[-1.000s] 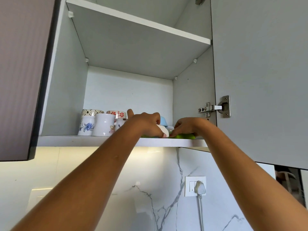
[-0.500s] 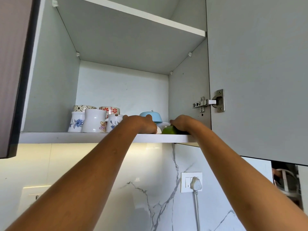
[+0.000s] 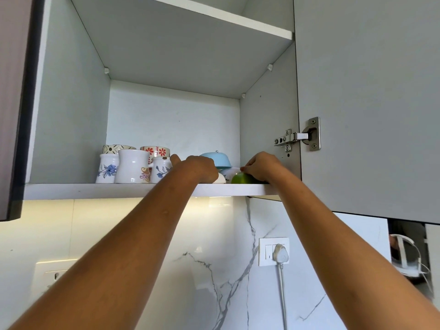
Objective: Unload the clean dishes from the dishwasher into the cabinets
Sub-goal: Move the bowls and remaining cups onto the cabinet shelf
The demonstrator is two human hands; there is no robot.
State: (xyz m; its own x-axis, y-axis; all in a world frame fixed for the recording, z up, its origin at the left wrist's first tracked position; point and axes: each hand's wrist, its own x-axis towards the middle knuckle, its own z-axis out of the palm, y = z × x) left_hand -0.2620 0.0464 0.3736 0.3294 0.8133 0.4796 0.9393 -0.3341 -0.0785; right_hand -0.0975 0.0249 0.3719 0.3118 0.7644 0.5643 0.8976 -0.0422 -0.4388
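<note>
The green bowl, gripped by the right hand, and a white bowl under the curled left hand sit on the cabinet shelf beside stored mugs, so letting go remains; the dishwasher is unseen.

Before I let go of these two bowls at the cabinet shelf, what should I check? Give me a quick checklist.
1. Cabinet door open, out of the way: ok.
2. Right hand gripping green bowl: ok.
3. Left hand holding white bowl: ok.
4. Bowls' bases flat on shelf: cannot tell, front edge hides them.
5. Bowls set back from the edge: not ok, both are near the front.
</note>
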